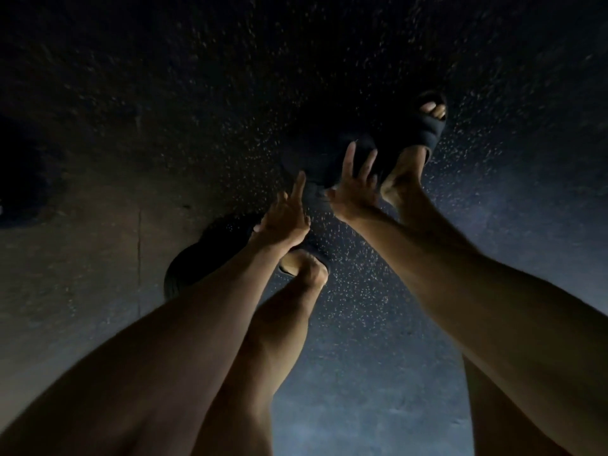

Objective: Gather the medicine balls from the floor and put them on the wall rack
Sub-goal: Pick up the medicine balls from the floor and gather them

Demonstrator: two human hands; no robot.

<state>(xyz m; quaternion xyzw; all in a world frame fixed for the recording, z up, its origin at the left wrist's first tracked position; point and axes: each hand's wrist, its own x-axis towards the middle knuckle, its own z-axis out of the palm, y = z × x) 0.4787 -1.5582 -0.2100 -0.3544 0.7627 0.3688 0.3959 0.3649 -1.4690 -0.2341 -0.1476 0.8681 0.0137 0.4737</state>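
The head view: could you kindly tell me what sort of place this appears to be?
Probably a dim gym. The floor looks like dark speckled rubber matting, and the left hand and right hand reach toward a dark rounded shape, perhaps a ball, beside feet in black slides.

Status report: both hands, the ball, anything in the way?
Left hand open, right hand open, fingers spread. Dark round shape at the fingertips, likely a medicine ball, not gripped. Sandalled right foot close beside it. Very dim.

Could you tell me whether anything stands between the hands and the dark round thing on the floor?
Nothing visible does: the left hand and right hand flank the dark round thing directly; the sandalled foot stands just beside it.
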